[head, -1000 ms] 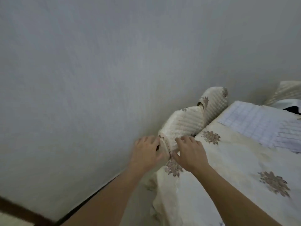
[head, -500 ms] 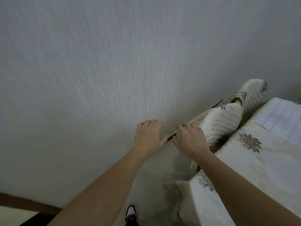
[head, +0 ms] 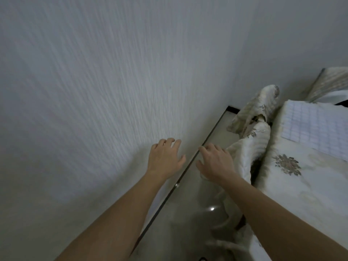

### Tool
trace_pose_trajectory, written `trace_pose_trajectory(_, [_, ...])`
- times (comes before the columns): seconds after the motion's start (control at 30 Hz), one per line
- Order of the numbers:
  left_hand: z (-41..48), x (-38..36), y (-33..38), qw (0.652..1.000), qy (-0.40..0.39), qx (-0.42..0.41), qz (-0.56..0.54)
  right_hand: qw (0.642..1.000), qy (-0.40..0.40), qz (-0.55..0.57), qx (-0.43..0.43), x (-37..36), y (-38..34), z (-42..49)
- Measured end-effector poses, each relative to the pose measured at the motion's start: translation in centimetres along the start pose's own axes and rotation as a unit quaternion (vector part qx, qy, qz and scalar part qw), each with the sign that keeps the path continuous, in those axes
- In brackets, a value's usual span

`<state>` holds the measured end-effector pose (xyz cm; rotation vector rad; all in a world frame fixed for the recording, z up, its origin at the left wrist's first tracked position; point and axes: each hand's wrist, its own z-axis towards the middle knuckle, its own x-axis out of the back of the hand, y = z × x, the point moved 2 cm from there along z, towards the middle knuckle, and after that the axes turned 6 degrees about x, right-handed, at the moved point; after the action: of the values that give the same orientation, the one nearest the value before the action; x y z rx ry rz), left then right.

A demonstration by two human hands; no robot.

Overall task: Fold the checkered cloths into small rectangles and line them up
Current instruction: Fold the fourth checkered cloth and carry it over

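Note:
A pale checkered cloth [head: 314, 128] lies spread on the bed at the right edge, far from both hands. My left hand [head: 165, 159] hovers in front of the white wall with its fingers spread and holds nothing. My right hand [head: 216, 162] reaches out beside it, over the floor gap, fingers relaxed and empty. It is just left of a rolled cream quilt [head: 246, 149] that hangs off the bed's side. Neither hand touches the cloth.
A bed with a cream floral cover [head: 293, 181] fills the right side. A second quilted roll [head: 259, 104] stands behind the first. A textured white wall [head: 94, 91] fills the left. A narrow strip of glossy floor [head: 188, 213] runs between wall and bed.
Both hands let go of the quilted roll they were holding a second ago and now hang empty. The view swung left and down, showing the floor gap.

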<state>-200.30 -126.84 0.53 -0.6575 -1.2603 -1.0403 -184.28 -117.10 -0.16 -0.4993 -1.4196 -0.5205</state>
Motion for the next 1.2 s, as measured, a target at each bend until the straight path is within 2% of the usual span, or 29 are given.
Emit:
trace_pose_trajectory(0.27, [9.8, -2.6, 1.7, 0.997, -0.027, -0.063, -0.026, 0.997, -0.009, -0.015, -0.071, -1.4, 5.4, 6.1])
trace_pose_trajectory(0.43, [18.8, -6.0, 4.0, 0.992, -0.040, -0.116, -0.012, 0.994, 0.013, -0.019, -0.105, -2.1, 11.8, 12.3])
trace_pose_trajectory(0.7, [35.4, -12.3, 11.7, 0.981, -0.085, -0.176, 0.000, 0.984, 0.015, -0.016, -0.178, -4.2, 25.6, 20.7])
trace_pose_trajectory(1.2, [52.9, -18.9, 24.3, 0.947, -0.115, -0.297, 0.033, 0.954, 0.024, -0.044, -0.294, -5.4, 42.2, 25.2])
